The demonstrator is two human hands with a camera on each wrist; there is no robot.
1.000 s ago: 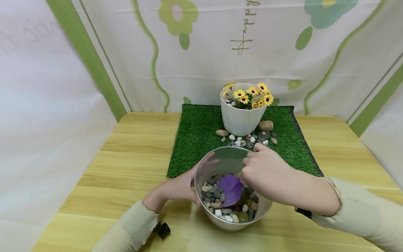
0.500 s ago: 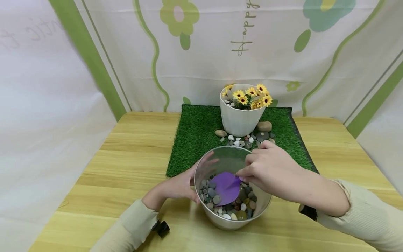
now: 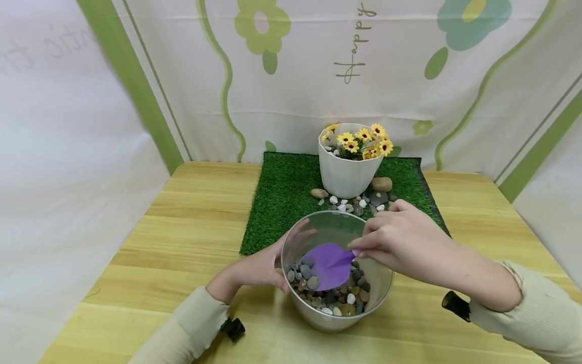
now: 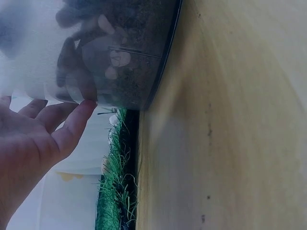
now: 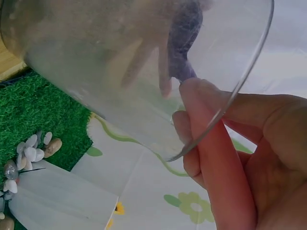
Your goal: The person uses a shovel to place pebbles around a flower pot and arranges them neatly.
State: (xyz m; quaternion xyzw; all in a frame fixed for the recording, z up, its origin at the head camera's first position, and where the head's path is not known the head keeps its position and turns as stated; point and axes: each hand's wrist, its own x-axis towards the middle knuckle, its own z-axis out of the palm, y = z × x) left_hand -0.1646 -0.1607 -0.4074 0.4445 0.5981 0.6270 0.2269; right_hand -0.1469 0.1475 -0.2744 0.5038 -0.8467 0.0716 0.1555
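Observation:
A clear bucket (image 3: 382, 288) of mixed pebbles (image 3: 334, 298) stands on the table near me. My left hand (image 3: 261, 265) rests against its left side in the head view, fingers spread along the outside and thumb at the near side. In the left wrist view, the left hand (image 4: 45, 127) has its fingertips on the bucket wall (image 4: 120, 52). My right hand (image 3: 402, 242), over the bucket's right rim, pinches the handle of a purple trowel (image 3: 329, 265). Several grey pebbles (image 3: 306, 270) lie on the left of its blade. The right wrist view shows the trowel (image 5: 184, 38) blurred through the wall.
Behind the bucket, a green turf mat (image 3: 286, 192) bears a white pot (image 3: 347, 177) with yellow flowers (image 3: 364, 139). Loose stones (image 3: 343, 203) lie at the pot's foot. A printed cloth (image 3: 300, 91) hangs along the table's back edge.
My right hand has moved rightward, drawing the trowel up from among the pebbles, and its blade now lies flatter with pebbles on it. The left hand and bucket stay nearly in place.

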